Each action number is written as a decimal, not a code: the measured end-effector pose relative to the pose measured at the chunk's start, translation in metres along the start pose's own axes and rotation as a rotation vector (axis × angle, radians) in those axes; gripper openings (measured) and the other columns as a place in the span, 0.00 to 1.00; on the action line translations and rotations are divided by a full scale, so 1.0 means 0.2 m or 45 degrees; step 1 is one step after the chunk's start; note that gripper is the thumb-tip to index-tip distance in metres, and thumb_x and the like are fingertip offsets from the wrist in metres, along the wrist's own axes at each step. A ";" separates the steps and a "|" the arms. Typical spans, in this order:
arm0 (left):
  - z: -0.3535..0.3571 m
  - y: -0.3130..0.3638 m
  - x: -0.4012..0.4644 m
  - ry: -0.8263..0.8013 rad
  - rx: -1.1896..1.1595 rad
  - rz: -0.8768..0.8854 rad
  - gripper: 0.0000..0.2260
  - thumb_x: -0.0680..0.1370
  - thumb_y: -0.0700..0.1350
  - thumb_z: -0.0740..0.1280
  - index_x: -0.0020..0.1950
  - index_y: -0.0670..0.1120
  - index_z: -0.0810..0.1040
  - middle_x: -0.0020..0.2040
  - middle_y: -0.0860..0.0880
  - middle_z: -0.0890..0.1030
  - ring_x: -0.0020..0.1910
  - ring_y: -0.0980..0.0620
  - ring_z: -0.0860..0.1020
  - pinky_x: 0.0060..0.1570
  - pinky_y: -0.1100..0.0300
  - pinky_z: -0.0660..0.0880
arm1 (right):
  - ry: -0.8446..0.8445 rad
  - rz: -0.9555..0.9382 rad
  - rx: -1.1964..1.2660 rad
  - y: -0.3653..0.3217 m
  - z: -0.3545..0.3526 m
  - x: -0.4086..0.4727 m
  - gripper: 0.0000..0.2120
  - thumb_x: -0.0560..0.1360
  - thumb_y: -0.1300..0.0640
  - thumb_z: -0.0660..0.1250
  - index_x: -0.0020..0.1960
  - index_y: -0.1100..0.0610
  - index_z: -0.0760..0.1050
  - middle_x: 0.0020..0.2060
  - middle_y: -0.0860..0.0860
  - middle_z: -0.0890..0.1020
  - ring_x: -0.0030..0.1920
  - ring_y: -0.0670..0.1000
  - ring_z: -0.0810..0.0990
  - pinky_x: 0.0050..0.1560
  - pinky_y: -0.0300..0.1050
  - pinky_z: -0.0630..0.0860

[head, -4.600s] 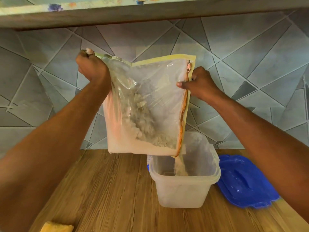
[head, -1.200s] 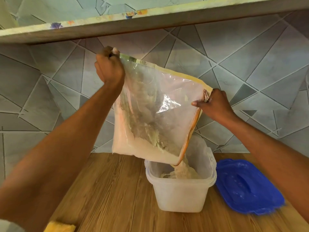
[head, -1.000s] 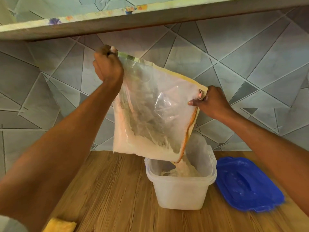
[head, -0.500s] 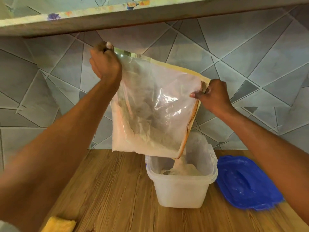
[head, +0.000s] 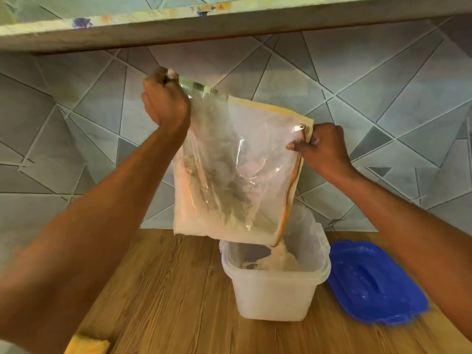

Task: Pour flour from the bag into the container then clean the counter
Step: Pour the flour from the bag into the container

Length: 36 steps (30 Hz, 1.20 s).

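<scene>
A: While flour (head: 279, 254) runs, what's in hand over the wood-grain counter (head: 166, 297)?

B: Pouring. The clear, floppy bag (head: 237, 169) hangs tilted, its low corner over the container (head: 274, 295). Left hand (head: 164, 103) clenches the high corner; right hand (head: 323, 146) pinches the zip edge.

A: Next?

B: I'd judge raising the left corner further, since plenty remains. The tub is frosted, squarish plastic; the blue lid (head: 370, 284) lies beside it, dusted. A yellow sponge (head: 88, 347) waits for cleaning.
</scene>
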State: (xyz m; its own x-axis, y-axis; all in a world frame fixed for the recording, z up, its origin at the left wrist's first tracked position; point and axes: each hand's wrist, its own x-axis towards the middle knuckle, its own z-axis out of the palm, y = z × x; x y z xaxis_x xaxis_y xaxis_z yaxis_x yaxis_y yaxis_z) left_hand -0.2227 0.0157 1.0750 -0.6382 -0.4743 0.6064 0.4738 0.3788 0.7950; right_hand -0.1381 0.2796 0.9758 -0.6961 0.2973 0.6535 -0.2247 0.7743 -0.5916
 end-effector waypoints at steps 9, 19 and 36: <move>-0.02 -0.01 0.03 0.023 -0.082 -0.145 0.12 0.83 0.45 0.60 0.39 0.53 0.73 0.35 0.58 0.71 0.34 0.59 0.69 0.29 0.70 0.64 | 0.142 -0.049 0.006 -0.05 -0.02 -0.01 0.07 0.70 0.55 0.79 0.37 0.54 0.82 0.31 0.55 0.83 0.37 0.59 0.79 0.51 0.52 0.75; -0.03 -0.03 0.05 0.014 -0.101 -0.108 0.15 0.82 0.44 0.60 0.35 0.49 0.71 0.30 0.56 0.67 0.28 0.58 0.63 0.28 0.64 0.60 | 0.099 -0.030 0.001 -0.05 0.00 -0.01 0.20 0.70 0.48 0.77 0.29 0.58 0.74 0.26 0.58 0.77 0.32 0.57 0.75 0.36 0.52 0.73; 0.02 -0.07 0.05 -0.036 -0.149 -0.023 0.12 0.81 0.42 0.61 0.40 0.50 0.78 0.34 0.55 0.74 0.32 0.58 0.70 0.28 0.68 0.62 | 0.045 0.050 0.066 -0.04 0.00 -0.04 0.21 0.68 0.54 0.80 0.26 0.55 0.71 0.24 0.55 0.75 0.29 0.52 0.71 0.33 0.43 0.67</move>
State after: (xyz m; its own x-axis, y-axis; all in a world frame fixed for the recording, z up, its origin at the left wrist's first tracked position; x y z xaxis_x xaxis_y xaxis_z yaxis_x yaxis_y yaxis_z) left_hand -0.2381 0.0088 1.0702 -0.6635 -0.4568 0.5925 0.5288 0.2739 0.8033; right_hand -0.1319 0.2703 0.9757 -0.6811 0.3471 0.6447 -0.2331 0.7318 -0.6404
